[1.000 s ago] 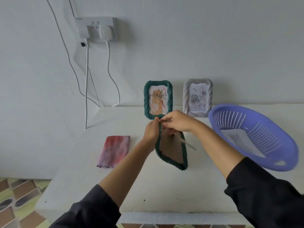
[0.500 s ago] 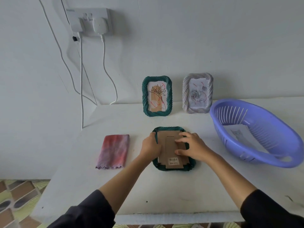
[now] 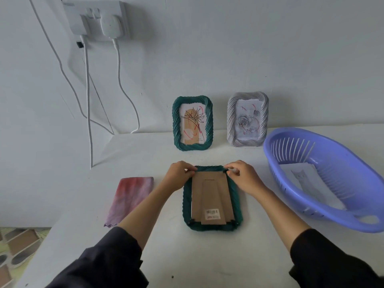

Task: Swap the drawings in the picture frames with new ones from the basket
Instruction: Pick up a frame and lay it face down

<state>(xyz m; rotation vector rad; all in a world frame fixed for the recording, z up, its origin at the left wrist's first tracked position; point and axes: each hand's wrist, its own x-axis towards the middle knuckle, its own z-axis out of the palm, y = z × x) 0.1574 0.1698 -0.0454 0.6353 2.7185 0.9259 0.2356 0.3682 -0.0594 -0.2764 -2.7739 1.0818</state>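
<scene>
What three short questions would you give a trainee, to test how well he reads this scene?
1. True or false: the lying green frame, held at its top corners by the left hand and the right hand, shows its cardboard back.
2. Where is the pink cloth? A: left of that frame. B: on top of it. C: in the right hand.
3. Fill in: ___ frames stand against the wall.
Key: 1 true; 2 A; 3 two, the standing green frame and the grey frame.

You have a folded red-and-purple cloth [image 3: 131, 199] lying flat at the left of your white bench [image 3: 145, 154]. In the upper left of the frame, a wall socket [image 3: 95, 17] holds a white plug [image 3: 112, 24], with white cables [image 3: 88, 100] trailing down the wall. Patterned floor tiles [image 3: 18, 246] show at the lower left.
</scene>
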